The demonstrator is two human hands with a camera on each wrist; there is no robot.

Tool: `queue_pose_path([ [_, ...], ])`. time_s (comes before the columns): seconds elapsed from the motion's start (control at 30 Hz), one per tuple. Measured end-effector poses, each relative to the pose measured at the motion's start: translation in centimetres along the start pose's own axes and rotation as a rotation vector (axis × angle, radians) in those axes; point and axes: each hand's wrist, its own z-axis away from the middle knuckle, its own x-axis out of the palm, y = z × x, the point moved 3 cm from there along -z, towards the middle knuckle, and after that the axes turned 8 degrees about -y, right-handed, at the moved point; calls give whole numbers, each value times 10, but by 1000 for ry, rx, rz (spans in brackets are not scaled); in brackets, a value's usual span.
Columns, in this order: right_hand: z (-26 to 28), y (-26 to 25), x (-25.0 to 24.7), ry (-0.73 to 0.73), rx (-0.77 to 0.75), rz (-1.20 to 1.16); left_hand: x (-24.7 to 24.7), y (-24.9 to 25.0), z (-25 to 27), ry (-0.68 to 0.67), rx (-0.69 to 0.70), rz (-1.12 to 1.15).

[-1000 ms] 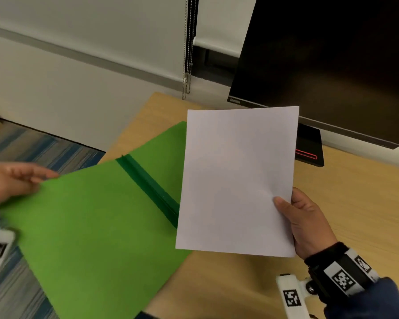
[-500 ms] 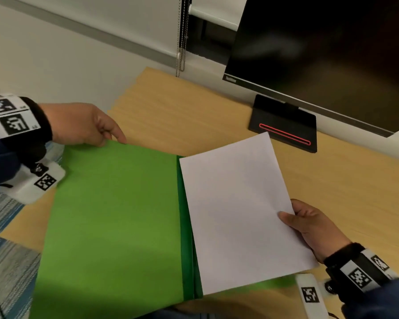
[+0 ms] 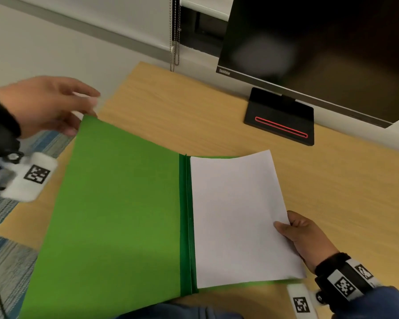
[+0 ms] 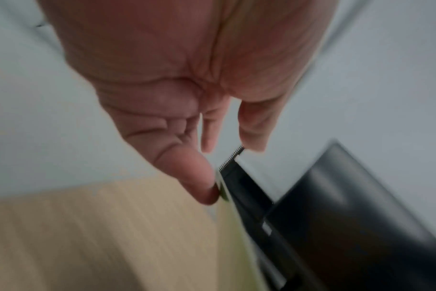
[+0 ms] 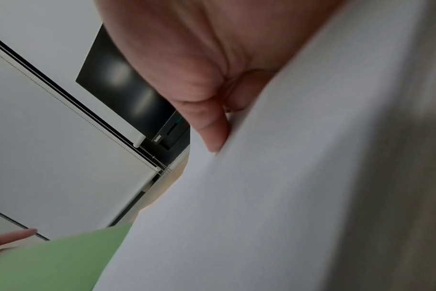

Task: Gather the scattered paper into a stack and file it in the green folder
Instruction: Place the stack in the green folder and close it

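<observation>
A: Where does the green folder (image 3: 115, 217) lie?

B: It lies open on the wooden desk (image 3: 217, 116), the spine a dark green strip running near-to-far down the middle. The left cover is the big bare flap; its far corner looks lifted off the desk, and its near left part hangs past the desk's edge over the striped carpet (image 3: 7, 261).

A: And the paper (image 3: 237, 217)?

B: The white stack sits on the right half of the folder, its left edge just beside the spine. A thin strip of green shows along its far and near edges. The far right corner curls upward a little.

A: What is the right hand (image 3: 306, 240) doing?

B: It grips the stack at its right edge, thumb on top and the other fingers under the sheets. The right wrist view shows the same: the thumb (image 5: 209, 128) pressed flat on the white surface.

A: The left hand (image 3: 44, 104)?

B: It is at the far left corner of the left cover. The fingers are spread and loosely straight, blurred in the head view. In the left wrist view the thumb tip (image 4: 202, 189) touches the corner's edge, and nothing is curled round it.

A: Anything else on the desk?

B: A dark monitor (image 3: 320, 42) stands at the back, its black base (image 3: 279, 116) bearing a red line, well apart from the folder. A bead chain (image 3: 174, 33) hangs against the wall to the monitor's left
</observation>
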Motion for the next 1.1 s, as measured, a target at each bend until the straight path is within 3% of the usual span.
queue_pose_path([
  [0.07, -1, 3, 2, 16, -3, 8, -5, -21, 15, 42, -69, 299],
  [0.23, -3, 6, 1, 49, 2, 61, 17, -89, 56, -215, -197, 550],
  [0.3, -3, 5, 1, 59, 2, 69, 31, -94, 65, -297, -82, 707],
  [0.4, -2, 3, 3, 83, 5, 76, 67, -54, 84, -647, 93, 1190],
  [0.43, -1, 2, 4, 91, 6, 85, 85, -34, 87, -664, 113, 1171],
  [0.53, 1, -2, 7, 103, -10, 133, 157, 13, 84, -517, 207, 503],
  [0.6, 7, -9, 7, 103, -3, 185, 207, 25, 85, -630, 208, 175],
  [0.7, 22, -16, -2, 138, -8, 109, 272, 4, 88, -782, 255, -432],
  [0.8, 34, -8, -20, 238, -46, 51, 300, -25, 83, -696, 309, -875],
  [0.9, 48, 0, -24, 247, -65, 12, 298, -29, 84, -588, 300, -840],
  [0.97, 54, 4, -16, 169, -64, 131, 282, -31, 86, -395, 241, -695],
  [1.03, 55, 7, -9, 163, -80, 210, 264, -37, 82, -205, 75, -385],
  [1.1, 53, 9, -3, 184, -102, 226, 256, -43, 80, -147, -152, 74],
])
